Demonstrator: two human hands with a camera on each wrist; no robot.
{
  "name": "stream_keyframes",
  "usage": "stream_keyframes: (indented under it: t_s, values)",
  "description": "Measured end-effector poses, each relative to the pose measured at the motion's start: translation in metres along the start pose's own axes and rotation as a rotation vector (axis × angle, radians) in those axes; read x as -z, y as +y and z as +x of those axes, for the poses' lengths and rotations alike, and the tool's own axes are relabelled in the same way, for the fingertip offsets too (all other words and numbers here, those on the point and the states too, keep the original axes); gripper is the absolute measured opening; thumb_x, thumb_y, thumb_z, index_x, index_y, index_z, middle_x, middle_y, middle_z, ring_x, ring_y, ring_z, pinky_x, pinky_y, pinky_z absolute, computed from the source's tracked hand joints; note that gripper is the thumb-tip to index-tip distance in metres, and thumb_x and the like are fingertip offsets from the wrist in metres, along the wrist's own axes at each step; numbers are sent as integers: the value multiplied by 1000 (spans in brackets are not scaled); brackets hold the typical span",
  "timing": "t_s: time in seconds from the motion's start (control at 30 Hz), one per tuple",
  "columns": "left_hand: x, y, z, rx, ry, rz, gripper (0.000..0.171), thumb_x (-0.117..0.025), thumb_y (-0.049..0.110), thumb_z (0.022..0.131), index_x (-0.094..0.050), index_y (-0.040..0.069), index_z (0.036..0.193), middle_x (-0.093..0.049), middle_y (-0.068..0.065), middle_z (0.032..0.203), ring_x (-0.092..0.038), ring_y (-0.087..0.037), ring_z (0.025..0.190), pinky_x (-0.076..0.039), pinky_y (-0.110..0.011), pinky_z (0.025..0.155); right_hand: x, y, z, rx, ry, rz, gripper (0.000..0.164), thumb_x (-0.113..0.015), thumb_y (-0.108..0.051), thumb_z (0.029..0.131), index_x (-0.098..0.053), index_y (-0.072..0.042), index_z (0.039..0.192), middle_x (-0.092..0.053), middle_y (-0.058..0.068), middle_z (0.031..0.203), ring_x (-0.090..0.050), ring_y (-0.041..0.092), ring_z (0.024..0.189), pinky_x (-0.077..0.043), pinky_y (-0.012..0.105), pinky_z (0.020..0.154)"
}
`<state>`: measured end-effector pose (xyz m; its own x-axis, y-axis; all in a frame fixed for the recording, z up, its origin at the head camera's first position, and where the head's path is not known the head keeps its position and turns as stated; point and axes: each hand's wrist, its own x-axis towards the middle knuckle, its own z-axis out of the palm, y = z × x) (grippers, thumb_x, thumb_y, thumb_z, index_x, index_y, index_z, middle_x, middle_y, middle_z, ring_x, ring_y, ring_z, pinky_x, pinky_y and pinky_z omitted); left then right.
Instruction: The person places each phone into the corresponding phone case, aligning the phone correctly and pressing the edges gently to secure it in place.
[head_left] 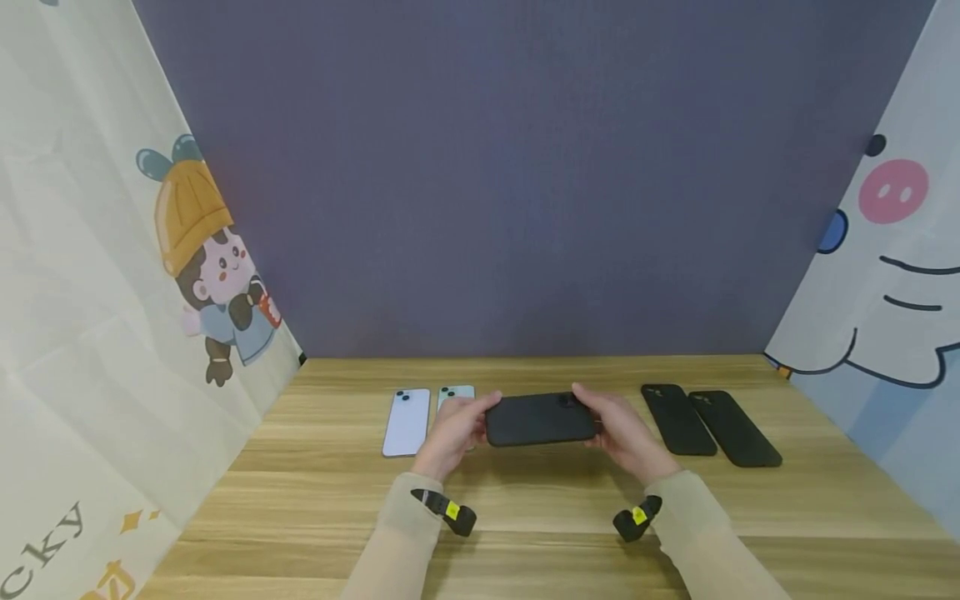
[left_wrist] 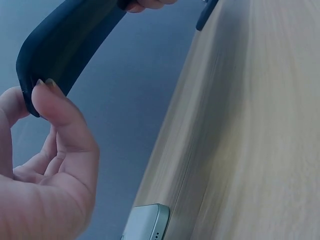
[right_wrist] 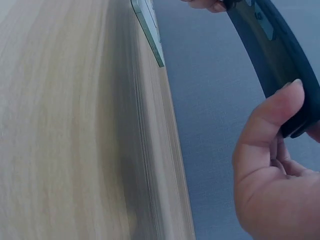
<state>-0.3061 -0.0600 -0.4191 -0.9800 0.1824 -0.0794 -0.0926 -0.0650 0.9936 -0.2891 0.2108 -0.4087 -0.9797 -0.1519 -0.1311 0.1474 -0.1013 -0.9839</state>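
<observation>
With the black case (head_left: 540, 419) held crosswise above the table (head_left: 525, 508), left hand (head_left: 450, 433) and right hand (head_left: 626, 433) each pinching 1 end, I judge an even grip best, thumbs near the corners, clear of the 2 phones (head_left: 408, 421).

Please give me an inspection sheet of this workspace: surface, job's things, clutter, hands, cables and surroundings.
Surface: wooden table, light grain.
Job's things: black phone case held above the table, lengthwise between both hands.
Clutter: two pale phones lying back-up at the left; two more black cases lying flat at the right.
Hands: left hand pinches the case's left end; right hand holds its right end, thumb on the edge.
Cables: nothing seen; black wrist straps with yellow tags only.
Surroundings: grey-purple backdrop; cartoon-print curtains on both sides.
</observation>
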Motion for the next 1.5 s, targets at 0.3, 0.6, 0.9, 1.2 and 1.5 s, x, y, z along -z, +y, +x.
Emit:
stream_keyframes:
  t_s: [0.3,0.6,0.9,1.2,1.5]
  values:
    - [-1,-2,1,-75,36,75,45,-72,43,94,-75,-1,92,-70,-7,78,-62,-13,61,-53,-29,62,-1,0,-3,5,-18,-36,49,-59,-48,101,-69,-1,113,-62,2,83,-51,13,59,-48,27,55]
    - [-2,1,-2,-122,65,166,45,-68,44,97,-74,-1,89,-67,-5,71,-61,-13,58,-55,-31,60,-1,1,-3,-2,-22,-43,48,-59,-50,101,-70,-4,106,-59,1,78,-47,13,57,-48,28,57]
    - [-2,-2,2,-133,99,209,49,-67,48,96,-72,0,85,-62,-4,66,-55,-13,54,-52,-30,55,-1,1,-4,5,-39,-71,43,-57,-48,102,-69,-7,95,-58,-1,74,-47,13,58,-49,28,59]
    - [-3,-2,0,-109,108,198,46,-65,47,98,-66,6,77,-54,1,60,-48,-11,51,-44,-27,53,-3,0,-5,3,-30,-81,44,-57,-48,103,-69,-5,100,-60,0,74,-46,13,57,-48,29,59]
    - [-2,0,0,-67,3,120,47,-61,45,101,-71,1,91,-62,-2,72,-53,-12,59,-46,-25,58,-3,-1,-4,1,27,-38,48,-58,-49,101,-70,-2,109,-64,1,77,-51,12,57,-48,27,55]
